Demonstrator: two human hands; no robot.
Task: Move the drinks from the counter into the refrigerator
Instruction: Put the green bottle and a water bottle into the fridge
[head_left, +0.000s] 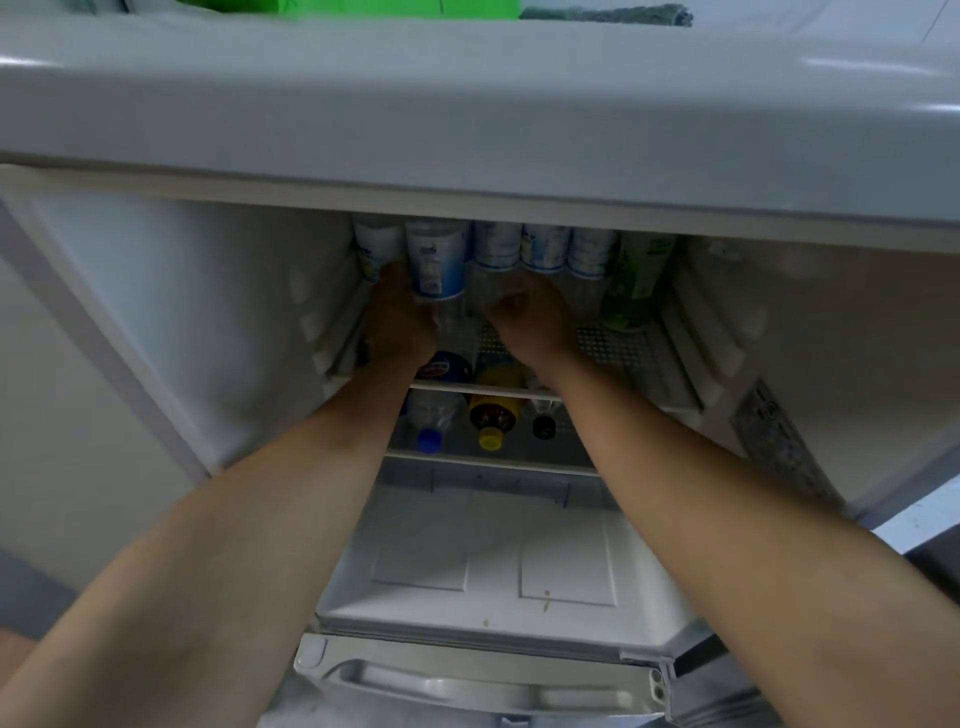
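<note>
Both my arms reach deep into the open refrigerator (156, 312), onto its upper shelf (618, 343). My left hand (400, 322) grips a clear water bottle with a blue-white label (435, 260). My right hand (530, 317) curls round another clear bottle (493, 283) beside it. Behind them stands a row of several similar blue-white labelled bottles (545, 247). A green-labelled bottle (636, 280) stands at the right end of the shelf.
On the shelf below lie a blue-capped bottle (430, 439), a yellow-capped bottle (491, 421) and a black-capped one (544, 426). A white crisper cover (493, 561) sits lower down. The fridge top edge (467, 114) overhangs the view. The right part of the upper shelf is bare.
</note>
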